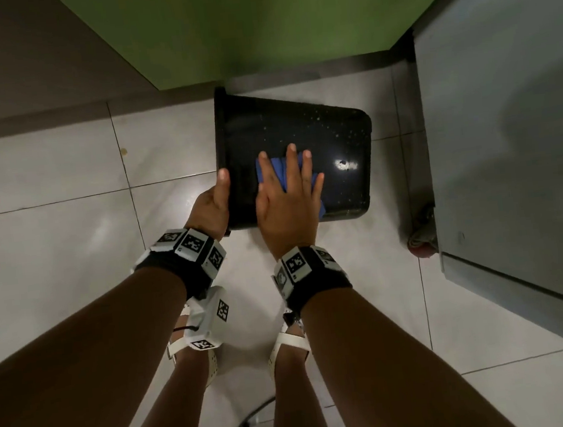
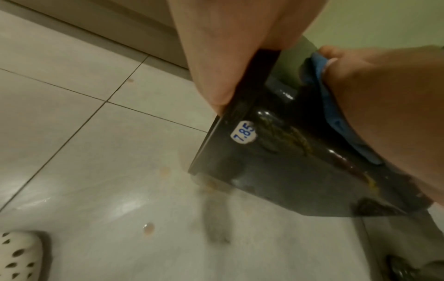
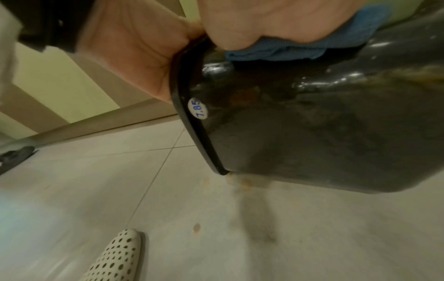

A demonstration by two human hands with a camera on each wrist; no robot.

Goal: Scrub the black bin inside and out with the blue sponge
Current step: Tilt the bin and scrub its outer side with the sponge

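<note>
The black bin [image 1: 327, 133] lies on its side above the tiled floor, its rim to the left and its base to the right. My left hand [image 1: 215, 202] grips the rim at the near left corner, thumb on the outside. My right hand [image 1: 286, 192] lies flat with straight fingers on the bin's upper side, pressing the blue sponge [image 1: 281, 173] against it. In the wrist views the bin [image 2: 276, 161] [image 3: 312, 133] carries a white price sticker [image 2: 242, 132] [image 3: 199, 108] and brown smears. The sponge [image 2: 336, 117] [image 3: 300, 49] looks thin and folded under the palm.
A green wall [image 1: 254, 19] stands behind the bin. A grey cabinet [image 1: 503, 106] rises at the right, with a red-and-grey object [image 1: 421, 234] at its foot. My white perforated shoes [image 1: 212, 364] stand below. Brown drips [image 2: 149, 228] and a smear mark the tiles under the bin.
</note>
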